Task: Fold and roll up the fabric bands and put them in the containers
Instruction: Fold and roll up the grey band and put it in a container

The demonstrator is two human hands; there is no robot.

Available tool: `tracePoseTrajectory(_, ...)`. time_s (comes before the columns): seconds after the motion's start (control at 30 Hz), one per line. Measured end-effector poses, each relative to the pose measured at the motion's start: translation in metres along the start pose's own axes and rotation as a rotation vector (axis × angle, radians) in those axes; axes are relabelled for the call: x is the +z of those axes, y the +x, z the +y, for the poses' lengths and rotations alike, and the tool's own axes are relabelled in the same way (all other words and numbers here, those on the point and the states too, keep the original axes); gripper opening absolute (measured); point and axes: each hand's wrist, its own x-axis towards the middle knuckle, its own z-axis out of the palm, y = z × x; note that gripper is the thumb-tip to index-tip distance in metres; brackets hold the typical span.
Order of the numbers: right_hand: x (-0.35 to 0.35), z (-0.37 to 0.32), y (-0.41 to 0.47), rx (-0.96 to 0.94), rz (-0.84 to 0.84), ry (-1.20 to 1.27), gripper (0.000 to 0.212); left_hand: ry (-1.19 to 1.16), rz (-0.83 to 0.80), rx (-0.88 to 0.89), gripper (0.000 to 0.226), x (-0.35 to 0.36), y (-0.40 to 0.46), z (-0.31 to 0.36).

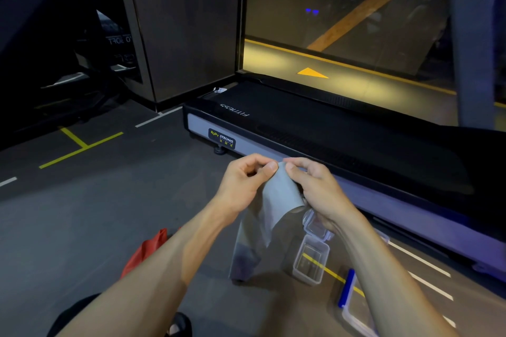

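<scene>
A treadmill stretches past my hands on the gym floor. My left hand and right hand meet at the top edge of a grey band, each pinching it between thumb and fingers; the rest hangs below them. Under my right wrist sits a clear container, lid open. A red band lies beneath my left forearm.

A grey fabric band hangs in the air, its top edge pinched, its lower end draping toward the floor. Just right of it, a clear plastic container stands open on the floor, its lid tipped up. A red band lies crumpled to the left.
</scene>
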Motion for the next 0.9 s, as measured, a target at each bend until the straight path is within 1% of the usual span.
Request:
tracePoseTrajectory(0.13, 0.001, 0.002, -0.001, 0.030, -0.046, 0.008, 0.037, 0.015, 0.004, 0.015, 0.008, 0.001, 0.000, -0.003)
tracePoseTrajectory(0.27, 0.003, 0.003, 0.001, 0.011, -0.042, -0.035, 0.041, 0.018, -0.001, 0.033, 0.010, 0.004, -0.001, 0.001)
tracePoseTrajectory(0.33, 0.002, 0.002, 0.002, -0.003, -0.029, -0.022, 0.039, 0.019, -0.014, 0.035, 0.011, 0.003, -0.001, 0.002)
tracePoseTrajectory(0.43, 0.000, 0.001, 0.002, -0.006, -0.019, 0.011, 0.030, 0.045, -0.031, 0.012, 0.010, 0.001, 0.001, 0.001)
tracePoseTrajectory(0.53, -0.003, 0.002, 0.001, -0.002, -0.017, 0.004, 0.025, 0.119, -0.061, 0.013, 0.013, -0.003, 0.003, -0.004)
tracePoseTrajectory(0.6, -0.004, 0.003, 0.001, 0.007, -0.018, -0.001, 0.025, 0.170, -0.086, 0.001, 0.018, -0.004, 0.004, -0.007)
tracePoseTrajectory(0.73, -0.003, 0.003, 0.001, 0.016, -0.013, 0.029, 0.022, 0.212, -0.093, -0.006, 0.037, -0.004, 0.004, -0.010)
tracePoseTrajectory(0.83, -0.004, 0.002, 0.000, 0.019, -0.011, 0.025, 0.019, 0.201, -0.087, -0.015, 0.028, -0.004, 0.005, -0.011)
tracePoseTrajectory(0.9, -0.004, 0.001, 0.000, 0.028, -0.012, 0.027, 0.018, 0.191, -0.081, -0.007, 0.027, -0.004, 0.006, -0.012)
